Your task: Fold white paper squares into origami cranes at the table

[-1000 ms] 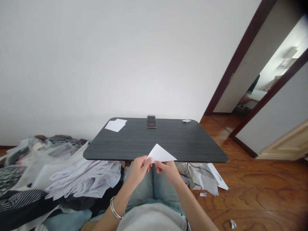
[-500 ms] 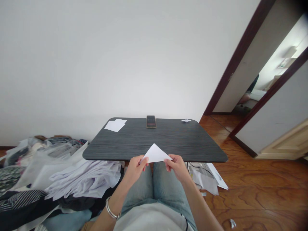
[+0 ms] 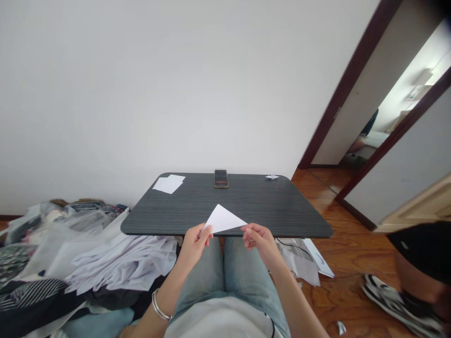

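Paper triangle [image 3: 221,219] in left hand [image 3: 193,246]

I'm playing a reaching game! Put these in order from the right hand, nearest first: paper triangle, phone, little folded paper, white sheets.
From the right hand:
1. Paper triangle: in front, right by its fingers.
2. Little folded paper: back right of the table.
3. Phone: back middle.
4. White sheets: back left.

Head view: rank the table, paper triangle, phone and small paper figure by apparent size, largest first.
Largest first: table, paper triangle, phone, paper figure. The triangle sits nearest the camera, so its rank over the phone is unsure.
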### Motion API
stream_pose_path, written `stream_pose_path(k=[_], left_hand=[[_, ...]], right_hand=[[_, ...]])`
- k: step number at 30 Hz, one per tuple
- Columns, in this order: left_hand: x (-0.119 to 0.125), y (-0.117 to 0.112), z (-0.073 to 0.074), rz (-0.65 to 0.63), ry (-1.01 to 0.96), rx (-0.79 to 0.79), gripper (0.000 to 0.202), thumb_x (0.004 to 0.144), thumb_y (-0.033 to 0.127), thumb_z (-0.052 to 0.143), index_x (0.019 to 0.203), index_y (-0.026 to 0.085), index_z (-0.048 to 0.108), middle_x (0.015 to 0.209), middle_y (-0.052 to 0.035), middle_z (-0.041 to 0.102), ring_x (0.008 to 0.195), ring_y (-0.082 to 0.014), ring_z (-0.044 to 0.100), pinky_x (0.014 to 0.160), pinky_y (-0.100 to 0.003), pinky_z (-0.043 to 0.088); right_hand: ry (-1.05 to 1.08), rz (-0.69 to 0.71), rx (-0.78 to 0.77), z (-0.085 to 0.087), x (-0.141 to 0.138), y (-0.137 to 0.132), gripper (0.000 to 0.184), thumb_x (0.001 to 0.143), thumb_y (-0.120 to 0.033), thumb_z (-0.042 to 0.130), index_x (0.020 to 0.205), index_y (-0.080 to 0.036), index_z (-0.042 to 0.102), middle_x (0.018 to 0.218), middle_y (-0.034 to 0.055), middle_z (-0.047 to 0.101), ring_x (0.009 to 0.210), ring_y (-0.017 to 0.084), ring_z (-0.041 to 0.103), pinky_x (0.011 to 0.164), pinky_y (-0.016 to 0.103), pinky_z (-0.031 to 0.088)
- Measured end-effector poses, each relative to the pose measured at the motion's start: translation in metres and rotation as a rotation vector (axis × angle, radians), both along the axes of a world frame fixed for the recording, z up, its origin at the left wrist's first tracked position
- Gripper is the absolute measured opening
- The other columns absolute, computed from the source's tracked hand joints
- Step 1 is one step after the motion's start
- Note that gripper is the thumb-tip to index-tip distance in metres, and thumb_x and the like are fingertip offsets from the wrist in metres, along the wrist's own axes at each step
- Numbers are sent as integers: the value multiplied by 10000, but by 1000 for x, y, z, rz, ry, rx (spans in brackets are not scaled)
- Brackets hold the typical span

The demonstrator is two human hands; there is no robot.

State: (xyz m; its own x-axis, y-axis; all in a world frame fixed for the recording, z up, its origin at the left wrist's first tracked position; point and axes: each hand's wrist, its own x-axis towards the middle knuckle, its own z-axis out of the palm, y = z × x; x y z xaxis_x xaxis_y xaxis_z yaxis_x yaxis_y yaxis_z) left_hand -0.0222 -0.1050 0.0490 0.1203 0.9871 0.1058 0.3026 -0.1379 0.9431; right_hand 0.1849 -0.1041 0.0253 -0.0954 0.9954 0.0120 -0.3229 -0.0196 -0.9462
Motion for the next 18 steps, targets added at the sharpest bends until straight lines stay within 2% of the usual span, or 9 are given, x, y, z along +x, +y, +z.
stream_pose_path(k=[2,4,8,12,18], left_hand=[[7,-2,1,0,-11,14,398,831,481,403,624,159,513,451,49,411,411,-86,334,441,-205,249],[13,-4,3,-27,6,23,400,829,488,405,629,158,516,454,47,415,415,-89,342,440,-206,248],[16,-7,3,-44,33,30,400,830,489,403,627,160,509,454,46,416,421,-94,355,442,-210,254],[12,-6,1,-44,42,21,403,826,492,408,616,162,507,442,46,411,416,-96,349,436,-211,251],[5,-2,0,-71,34,6,399,836,472,405,610,161,509,444,42,415,426,-93,345,444,-206,255]], right_hand=[[0,71,2,1,-19,-3,237,647,-351,704,766,-148,677,583,2,617,424,79,513,379,172,393],[-2,81,17,0,-37,-4,256,665,-371,686,603,-126,643,469,-4,569,372,68,471,367,171,381],[2,3,19,-1,-51,-2,275,652,-352,687,521,-131,588,412,-18,526,336,66,432,337,177,351],[-39,-44,32,-2,-40,2,257,640,-314,682,492,-137,568,395,-19,515,332,72,422,336,190,344],[-15,-97,48,-3,-8,4,231,638,-277,690,505,-156,547,413,-35,519,342,62,418,344,176,332]])
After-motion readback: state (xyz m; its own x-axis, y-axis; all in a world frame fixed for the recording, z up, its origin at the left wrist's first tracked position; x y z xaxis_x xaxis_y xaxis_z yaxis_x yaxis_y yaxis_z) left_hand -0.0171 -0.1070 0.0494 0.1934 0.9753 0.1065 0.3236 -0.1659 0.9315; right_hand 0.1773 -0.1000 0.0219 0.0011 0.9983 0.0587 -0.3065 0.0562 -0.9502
